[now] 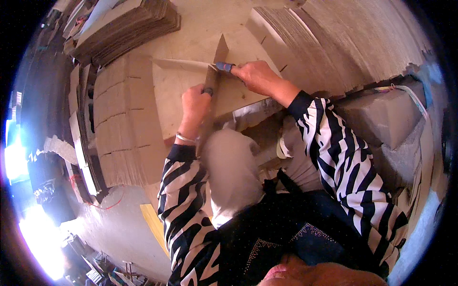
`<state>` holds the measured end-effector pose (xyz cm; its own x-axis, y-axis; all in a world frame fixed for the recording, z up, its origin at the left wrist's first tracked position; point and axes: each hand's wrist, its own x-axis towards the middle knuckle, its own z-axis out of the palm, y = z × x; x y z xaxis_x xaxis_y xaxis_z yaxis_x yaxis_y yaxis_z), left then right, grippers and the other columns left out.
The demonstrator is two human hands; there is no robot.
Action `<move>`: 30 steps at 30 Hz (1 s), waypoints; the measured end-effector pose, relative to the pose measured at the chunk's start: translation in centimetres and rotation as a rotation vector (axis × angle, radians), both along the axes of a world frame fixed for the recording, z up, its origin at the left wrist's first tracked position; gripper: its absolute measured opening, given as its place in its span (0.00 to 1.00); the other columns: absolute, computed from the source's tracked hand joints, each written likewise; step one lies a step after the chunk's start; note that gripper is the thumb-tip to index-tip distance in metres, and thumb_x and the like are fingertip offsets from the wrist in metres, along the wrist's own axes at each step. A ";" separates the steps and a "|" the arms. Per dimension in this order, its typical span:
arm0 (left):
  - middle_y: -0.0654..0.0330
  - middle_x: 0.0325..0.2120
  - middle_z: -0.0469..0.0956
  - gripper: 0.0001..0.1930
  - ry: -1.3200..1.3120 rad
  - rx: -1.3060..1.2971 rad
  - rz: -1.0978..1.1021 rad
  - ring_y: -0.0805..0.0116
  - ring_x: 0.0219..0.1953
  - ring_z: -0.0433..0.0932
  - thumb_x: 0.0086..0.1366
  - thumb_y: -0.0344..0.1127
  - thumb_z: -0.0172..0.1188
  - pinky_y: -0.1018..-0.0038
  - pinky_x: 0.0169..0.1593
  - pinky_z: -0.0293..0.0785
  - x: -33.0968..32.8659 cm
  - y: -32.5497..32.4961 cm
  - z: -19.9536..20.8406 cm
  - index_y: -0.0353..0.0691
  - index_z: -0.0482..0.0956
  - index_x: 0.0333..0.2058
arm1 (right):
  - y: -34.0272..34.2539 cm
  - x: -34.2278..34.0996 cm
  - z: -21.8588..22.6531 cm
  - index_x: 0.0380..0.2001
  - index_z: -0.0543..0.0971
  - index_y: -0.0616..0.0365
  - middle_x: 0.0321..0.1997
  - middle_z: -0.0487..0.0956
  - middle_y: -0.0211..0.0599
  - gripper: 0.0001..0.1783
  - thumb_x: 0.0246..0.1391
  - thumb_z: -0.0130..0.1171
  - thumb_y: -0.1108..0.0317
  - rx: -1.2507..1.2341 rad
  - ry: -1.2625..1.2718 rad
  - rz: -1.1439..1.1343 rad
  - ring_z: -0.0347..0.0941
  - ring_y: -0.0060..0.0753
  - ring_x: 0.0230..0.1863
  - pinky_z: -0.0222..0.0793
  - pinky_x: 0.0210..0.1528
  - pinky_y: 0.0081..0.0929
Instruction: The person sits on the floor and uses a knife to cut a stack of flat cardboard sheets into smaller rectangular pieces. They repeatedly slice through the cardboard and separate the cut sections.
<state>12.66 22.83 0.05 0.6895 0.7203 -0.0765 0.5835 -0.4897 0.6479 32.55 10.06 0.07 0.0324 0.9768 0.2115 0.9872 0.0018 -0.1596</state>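
My left hand (194,107) is closed on the near part of an upright cardboard strip (211,82); a dark wrap circles one of its fingers. The strip meets a second cardboard strip (183,64), which stands on edge and runs to the left. Beyond the crossing a brown flap (221,49) sticks up. My right hand (260,78) reaches in from the right, with blue wrapping on a finger. Its fingertips are pressed together at the crossing, against the cardboard. Exactly how they grip it is partly hidden.
The pale wooden table (205,21) bears stacks of cardboard. Slotted sheets (121,119) are piled at the left, a thick stack (126,31) lies far left, and a long row (310,47) fills the right. A cardboard box (386,117) stands by my right arm.
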 end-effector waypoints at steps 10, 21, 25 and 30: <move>0.53 0.43 0.79 0.20 -1.167 0.064 0.016 0.64 0.47 0.77 0.63 0.37 0.53 0.68 0.49 0.75 -11.6 -12.7 12.3 0.37 0.75 0.52 | -0.9 -0.2 0.4 0.65 0.65 0.45 0.22 0.77 0.43 0.36 0.49 0.54 0.73 -0.024 0.120 -0.126 0.77 0.47 0.24 0.68 0.21 0.44; 0.52 0.42 0.78 0.19 -0.931 0.124 -0.158 0.60 0.47 0.77 0.59 0.33 0.57 0.66 0.48 0.74 -10.6 -17.5 10.4 0.37 0.77 0.50 | -0.8 0.6 -0.5 0.43 0.75 0.55 0.24 0.79 0.45 0.13 0.53 0.52 0.70 0.144 0.158 -0.115 0.78 0.53 0.26 0.70 0.23 0.51; 0.51 0.42 0.78 0.19 -0.871 0.207 -0.255 0.59 0.48 0.77 0.58 0.31 0.58 0.65 0.48 0.74 -10.4 -17.3 11.2 0.36 0.77 0.49 | 0.2 0.6 -0.3 0.58 0.70 0.48 0.26 0.78 0.45 0.27 0.52 0.50 0.72 0.136 0.164 -0.079 0.76 0.51 0.27 0.68 0.24 0.48; 0.51 0.42 0.78 0.19 -0.460 1.121 -0.227 0.58 0.48 0.77 0.56 0.30 0.60 0.65 0.48 0.74 -10.4 -9.1 16.2 0.36 0.78 0.48 | -0.3 0.8 0.0 0.58 0.70 0.47 0.28 0.78 0.45 0.29 0.48 0.53 0.73 0.004 0.156 -0.149 0.77 0.51 0.30 0.69 0.26 0.48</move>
<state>2.25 13.69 16.25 0.6065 0.0921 0.7897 0.2416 -0.9677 -0.0727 33.33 9.71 0.06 0.2095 0.9578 0.1967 0.9398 -0.1417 -0.3111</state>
